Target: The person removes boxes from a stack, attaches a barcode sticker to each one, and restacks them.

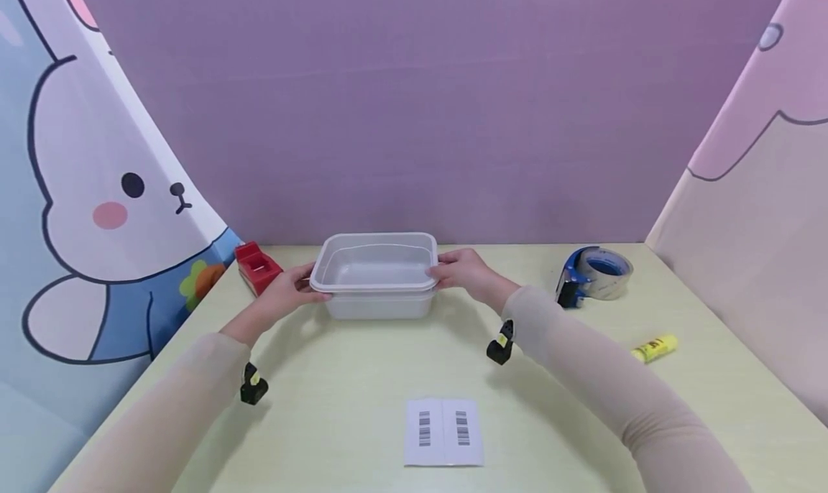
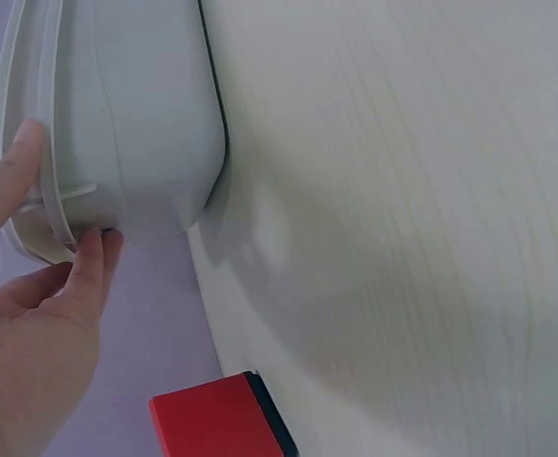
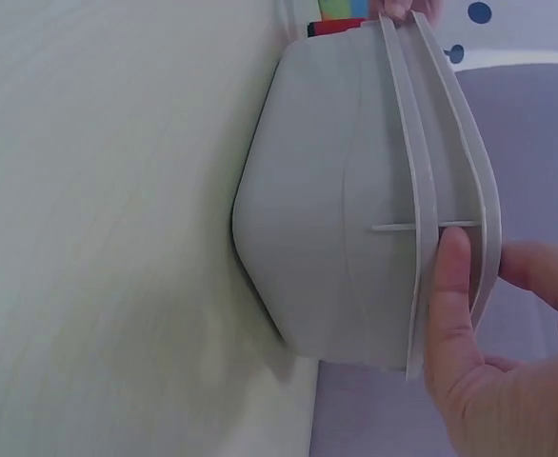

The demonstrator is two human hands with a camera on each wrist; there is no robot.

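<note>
Two clear plastic tubs (image 1: 378,305) stand nested one in the other at the back middle of the table, their two rims (image 1: 371,288) slightly apart. My left hand (image 1: 294,288) pinches the left end of the rims, thumb on top and a finger underneath, which the left wrist view shows close up on the tub wall (image 2: 136,124). My right hand (image 1: 462,272) pinches the right end. In the right wrist view its thumb (image 3: 450,286) lies across the stacked rims of the tub (image 3: 336,209). I cannot tell which rim each hand grips.
A red block-like object (image 1: 257,266) (image 2: 217,419) sits just left of the tubs. A blue packing-tape dispenser (image 1: 591,274) and a yellow glue stick (image 1: 655,348) lie at the right. A white sheet with two barcodes (image 1: 443,431) lies near the front edge. Panels enclose the table (image 1: 362,364).
</note>
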